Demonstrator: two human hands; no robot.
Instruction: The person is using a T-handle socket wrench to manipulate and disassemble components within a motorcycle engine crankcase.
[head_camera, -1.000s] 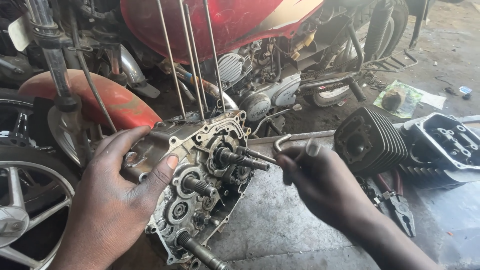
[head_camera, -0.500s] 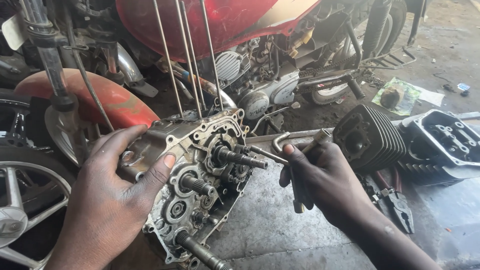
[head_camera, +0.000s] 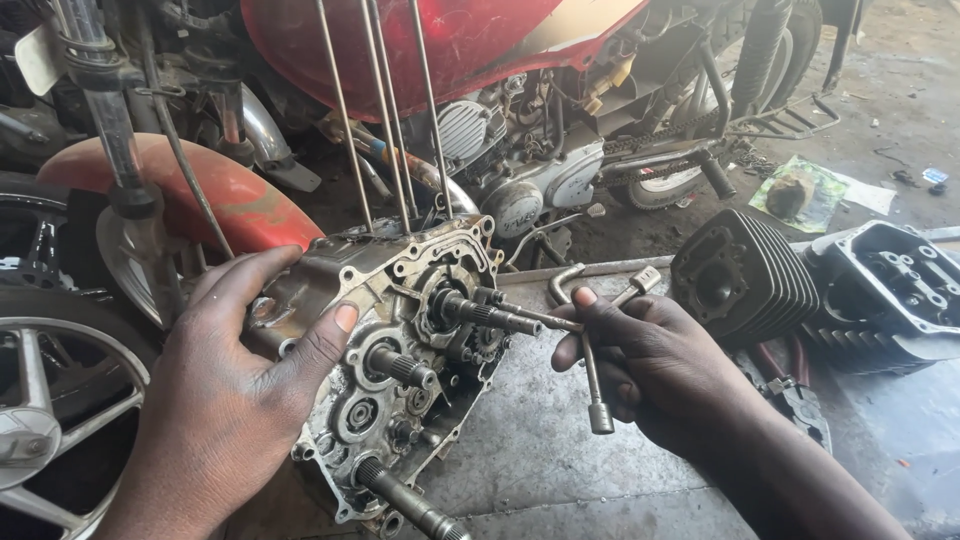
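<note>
Left hand (head_camera: 235, 400) spreading over and gripping the greasy, opened engine case (head_camera: 390, 370), grimy grey, bristling with splined shafts and gears, propped on the metal slab (head_camera: 560, 450) mid-frame, right hand (head_camera: 650, 365) beside it clutching a three-armed socket wrench (head_camera: 590, 350).

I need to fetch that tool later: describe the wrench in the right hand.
Start at the open engine case on the grey bench. Beside it, the right hand grips a Y-shaped socket wrench: thin steel arms ending in sockets, unlike the finned cylinder behind.
</note>
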